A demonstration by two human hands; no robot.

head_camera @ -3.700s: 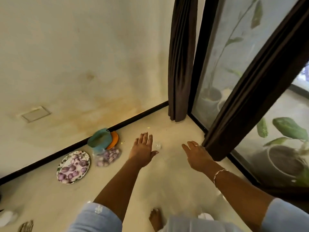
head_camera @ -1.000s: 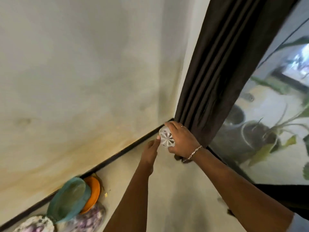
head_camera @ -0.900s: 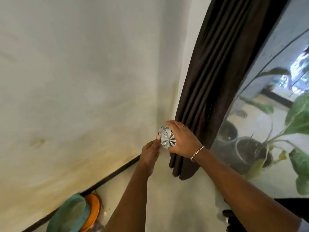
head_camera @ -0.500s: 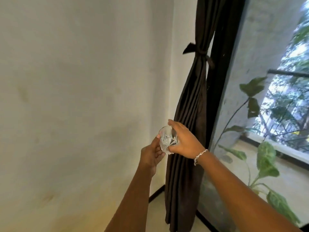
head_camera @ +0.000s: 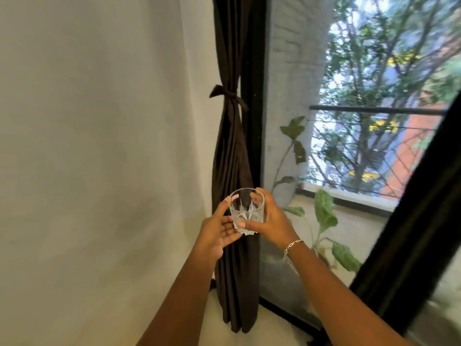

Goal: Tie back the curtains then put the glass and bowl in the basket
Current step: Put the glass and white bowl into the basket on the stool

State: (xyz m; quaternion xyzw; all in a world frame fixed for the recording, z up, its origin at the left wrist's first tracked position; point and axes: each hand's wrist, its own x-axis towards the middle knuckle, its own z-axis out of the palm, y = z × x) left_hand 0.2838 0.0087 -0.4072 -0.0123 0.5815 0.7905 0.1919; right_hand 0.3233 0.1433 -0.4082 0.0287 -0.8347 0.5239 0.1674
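A clear cut-glass tumbler is held upright at chest height in front of me. My right hand grips it, fingers wrapped round its far side and thumb across the base. My left hand touches the glass from the left, forefinger up at the rim and palm under the base. Behind the glass hangs a dark brown curtain, gathered and tied with a knotted band against the window frame. A second dark curtain slants across the right. Bowl and basket are out of view.
A pale wall fills the left half. The black-framed window shows leafy potted plants, a railing and trees outside. A strip of pale floor shows at the curtain's foot.
My right hand picked the glass up off the floor and raised it; the glass turned from base-toward-me to upright. My view rose from the floor to the tied curtain and window.
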